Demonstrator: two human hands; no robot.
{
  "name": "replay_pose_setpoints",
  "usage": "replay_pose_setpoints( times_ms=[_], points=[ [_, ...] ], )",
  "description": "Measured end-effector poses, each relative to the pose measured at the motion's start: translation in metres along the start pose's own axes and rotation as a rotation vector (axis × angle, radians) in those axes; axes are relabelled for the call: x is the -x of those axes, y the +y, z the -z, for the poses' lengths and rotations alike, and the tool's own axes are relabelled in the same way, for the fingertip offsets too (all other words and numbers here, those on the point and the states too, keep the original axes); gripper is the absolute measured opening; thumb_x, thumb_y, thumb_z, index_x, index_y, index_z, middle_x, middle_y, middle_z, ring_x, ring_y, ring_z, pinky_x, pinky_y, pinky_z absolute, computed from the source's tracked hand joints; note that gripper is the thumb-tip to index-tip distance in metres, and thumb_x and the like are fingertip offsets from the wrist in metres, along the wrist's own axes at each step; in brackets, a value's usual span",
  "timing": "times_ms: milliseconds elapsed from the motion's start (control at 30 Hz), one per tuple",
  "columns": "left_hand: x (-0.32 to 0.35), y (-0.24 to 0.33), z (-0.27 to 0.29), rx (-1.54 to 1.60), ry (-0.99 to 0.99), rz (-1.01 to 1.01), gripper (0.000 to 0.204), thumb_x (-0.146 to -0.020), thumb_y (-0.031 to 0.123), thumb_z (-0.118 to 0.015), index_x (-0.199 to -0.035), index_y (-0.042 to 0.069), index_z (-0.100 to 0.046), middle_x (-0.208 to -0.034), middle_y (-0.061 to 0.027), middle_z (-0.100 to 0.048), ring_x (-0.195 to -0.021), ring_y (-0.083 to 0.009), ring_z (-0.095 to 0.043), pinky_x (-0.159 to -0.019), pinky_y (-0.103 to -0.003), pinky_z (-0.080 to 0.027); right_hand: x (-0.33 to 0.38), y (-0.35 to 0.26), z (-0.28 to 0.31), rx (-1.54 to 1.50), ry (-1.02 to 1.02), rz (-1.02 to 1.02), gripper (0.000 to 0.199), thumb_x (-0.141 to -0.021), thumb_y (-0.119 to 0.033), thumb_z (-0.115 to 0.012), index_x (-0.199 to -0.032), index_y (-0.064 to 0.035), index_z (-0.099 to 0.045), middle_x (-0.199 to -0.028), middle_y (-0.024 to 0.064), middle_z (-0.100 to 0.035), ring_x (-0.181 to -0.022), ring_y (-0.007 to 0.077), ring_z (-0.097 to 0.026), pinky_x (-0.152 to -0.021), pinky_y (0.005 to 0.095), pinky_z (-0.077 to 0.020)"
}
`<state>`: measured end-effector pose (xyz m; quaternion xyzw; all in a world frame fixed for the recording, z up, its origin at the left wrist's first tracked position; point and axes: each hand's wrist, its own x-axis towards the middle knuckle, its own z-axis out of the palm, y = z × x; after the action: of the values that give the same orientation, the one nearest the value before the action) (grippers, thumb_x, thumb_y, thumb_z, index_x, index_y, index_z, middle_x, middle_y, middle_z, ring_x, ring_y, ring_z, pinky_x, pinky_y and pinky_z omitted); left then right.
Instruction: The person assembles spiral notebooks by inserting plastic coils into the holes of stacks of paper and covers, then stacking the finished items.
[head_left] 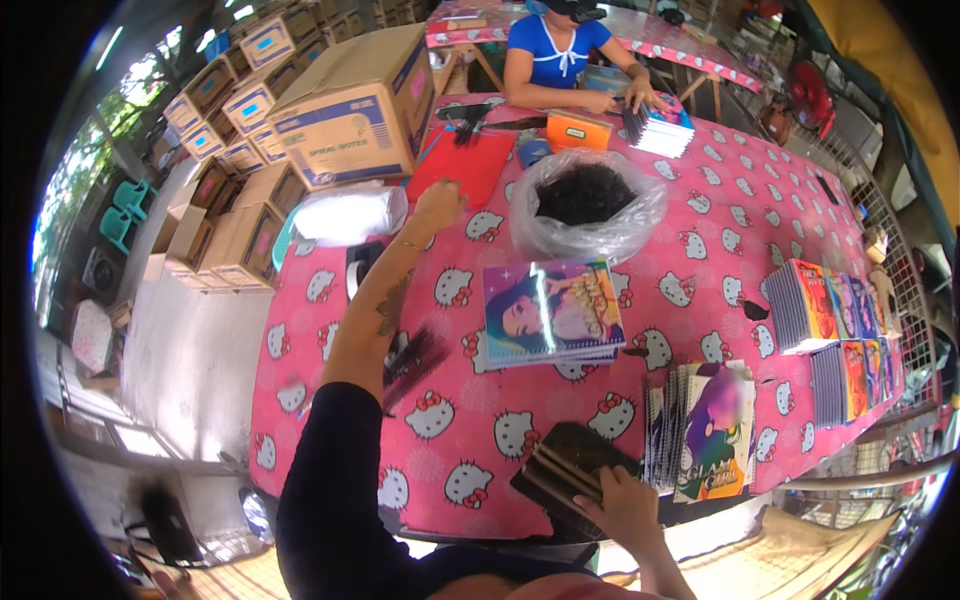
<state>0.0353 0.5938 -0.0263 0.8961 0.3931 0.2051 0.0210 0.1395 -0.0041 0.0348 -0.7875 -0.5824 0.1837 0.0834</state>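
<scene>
My left arm stretches far across the table, and my left hand (440,205) is closed at the near edge of a red sheet or folder (480,165). Whatever its fingers pinch is too small to make out. Close to my body, my right hand (622,508) grips a block with wooden slats (565,472), which rests on a dark board (580,440). Spiral notebooks with a purple and teal cover (553,308) lie in a small pile between my hands. Beside my right hand stands another stack of spiral notebooks (715,430), its covers purple and yellow.
A clear plastic bag of black binding pieces (587,195) sits mid-table. Bundled notebooks (800,305) line the right edge. Across the table a person in blue (560,55) handles notebooks (660,135). A large carton (350,110) and a white plastic-wrapped bundle (350,213) are at the left.
</scene>
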Motion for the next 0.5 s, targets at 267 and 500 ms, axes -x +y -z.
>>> replay_pose_setpoints(
  times_ms=[267, 500],
  points=[
    [-0.100, -0.049, -0.102, 0.019, 0.074, 0.358, 0.036, -0.094, 0.033, -0.060, -0.113, 0.004, -0.067, -0.115, -0.0210, -0.066, -0.110, -0.0413, -0.064, -0.092, -0.054, -0.053, -0.029, -0.009, -0.002, -0.029, 0.069, -0.026, 0.031, -0.081, -0.033, -0.078, -0.095, -0.0079, -0.068, -0.080, 0.0088, -0.059, -0.070, 0.0304, -0.065, -0.058, 0.0431, -0.0526],
    [-0.197, -0.097, -0.132, -0.097, 0.261, 0.321, 0.038, -0.092, 0.037, -0.063, -0.117, 0.008, -0.067, -0.116, -0.0235, -0.066, -0.110, -0.0437, -0.064, -0.094, -0.052, -0.052, -0.061, -0.014, 0.004, 0.021, 0.060, -0.134, 0.035, -0.069, -0.030, -0.082, -0.097, -0.0125, -0.071, -0.077, 0.0056, -0.057, -0.065, 0.0277, -0.063, -0.057, 0.0407, -0.0481]
  ],
)
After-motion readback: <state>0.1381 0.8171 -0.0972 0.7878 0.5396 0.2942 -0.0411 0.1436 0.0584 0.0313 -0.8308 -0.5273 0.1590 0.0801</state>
